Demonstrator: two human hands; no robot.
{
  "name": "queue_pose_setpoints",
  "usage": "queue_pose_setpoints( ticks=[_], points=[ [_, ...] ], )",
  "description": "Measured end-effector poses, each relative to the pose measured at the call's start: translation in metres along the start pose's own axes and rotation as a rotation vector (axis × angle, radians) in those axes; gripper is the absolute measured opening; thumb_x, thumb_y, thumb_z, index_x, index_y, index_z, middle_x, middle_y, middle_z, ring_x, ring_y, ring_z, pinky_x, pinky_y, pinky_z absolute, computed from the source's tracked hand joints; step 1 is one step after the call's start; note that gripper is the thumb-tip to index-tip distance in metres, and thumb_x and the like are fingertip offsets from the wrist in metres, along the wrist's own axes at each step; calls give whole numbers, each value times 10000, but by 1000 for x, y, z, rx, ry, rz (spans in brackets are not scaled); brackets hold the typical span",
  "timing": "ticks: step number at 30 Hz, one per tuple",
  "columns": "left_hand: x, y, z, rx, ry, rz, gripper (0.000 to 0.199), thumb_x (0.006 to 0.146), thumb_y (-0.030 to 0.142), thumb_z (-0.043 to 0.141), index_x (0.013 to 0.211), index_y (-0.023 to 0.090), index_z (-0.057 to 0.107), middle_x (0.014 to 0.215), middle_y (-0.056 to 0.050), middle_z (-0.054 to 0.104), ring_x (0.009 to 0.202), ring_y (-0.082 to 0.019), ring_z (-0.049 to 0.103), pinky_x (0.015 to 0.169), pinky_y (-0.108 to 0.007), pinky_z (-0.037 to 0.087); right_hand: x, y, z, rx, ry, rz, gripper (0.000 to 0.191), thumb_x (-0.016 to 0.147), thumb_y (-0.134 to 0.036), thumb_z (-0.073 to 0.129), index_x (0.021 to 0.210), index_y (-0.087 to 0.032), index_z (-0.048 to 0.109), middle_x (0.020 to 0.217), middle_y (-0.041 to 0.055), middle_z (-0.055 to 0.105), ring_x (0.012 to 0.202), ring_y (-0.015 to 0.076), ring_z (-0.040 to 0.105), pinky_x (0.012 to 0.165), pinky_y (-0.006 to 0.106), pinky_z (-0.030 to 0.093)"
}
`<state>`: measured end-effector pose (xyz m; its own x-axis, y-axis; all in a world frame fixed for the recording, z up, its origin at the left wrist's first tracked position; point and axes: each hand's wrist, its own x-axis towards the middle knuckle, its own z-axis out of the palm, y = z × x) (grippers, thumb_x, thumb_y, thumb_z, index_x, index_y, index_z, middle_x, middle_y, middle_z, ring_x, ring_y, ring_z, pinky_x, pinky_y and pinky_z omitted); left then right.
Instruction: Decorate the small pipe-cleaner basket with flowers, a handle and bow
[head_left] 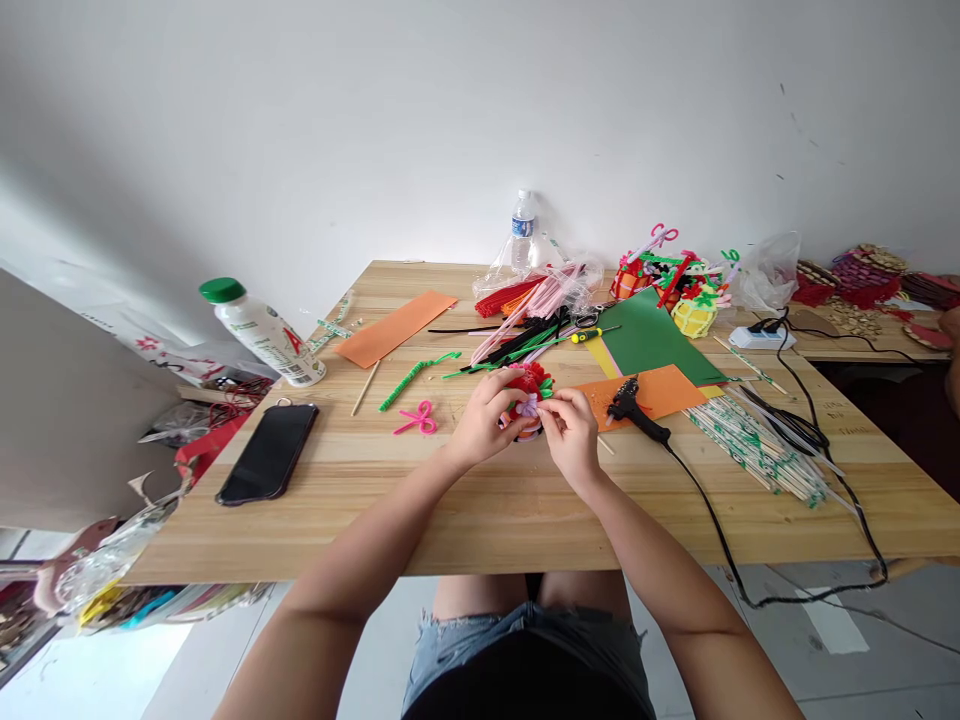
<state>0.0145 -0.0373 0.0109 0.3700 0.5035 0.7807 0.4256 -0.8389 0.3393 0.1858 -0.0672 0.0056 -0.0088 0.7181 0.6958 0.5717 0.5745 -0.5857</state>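
Near the middle of the table, a small red craft piece (531,378) with a purple flower and green bits sits between my two hands. My left hand (486,420) grips it from the left, fingers bent round its side. On the right, my right hand (571,432) pinches at the purple flower (527,406) with thumb and forefinger. My fingers hide part of the piece. A pink looped pipe cleaner (418,418) and a green coiled one (409,384) lie to the left of my hands. The black glue gun (636,408) rests on orange paper to the right.
On the wooden table (337,520) are a phone (268,453), a green-capped bottle (262,330), orange sheets, green paper (656,335), pipe cleaners, a screwdriver (592,335), wrapped sticks (757,450) and finished crafts. The glue gun's black cable runs over the front edge. A person's arm shows far right.
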Motion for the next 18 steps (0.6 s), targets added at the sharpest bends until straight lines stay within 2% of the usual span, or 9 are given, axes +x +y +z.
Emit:
queue_pose_setpoints(
  ticks=[18],
  points=[
    [0, -2, 1, 32, 9, 29, 243, 858, 295, 654, 1059, 201, 555, 1273, -152, 545, 1197, -276, 533, 967, -483, 492, -1, 2, 1, -30, 17, -29, 134, 909, -179, 553, 889, -201, 683, 939, 83, 560, 859, 189, 615, 660, 301, 560]
  ],
)
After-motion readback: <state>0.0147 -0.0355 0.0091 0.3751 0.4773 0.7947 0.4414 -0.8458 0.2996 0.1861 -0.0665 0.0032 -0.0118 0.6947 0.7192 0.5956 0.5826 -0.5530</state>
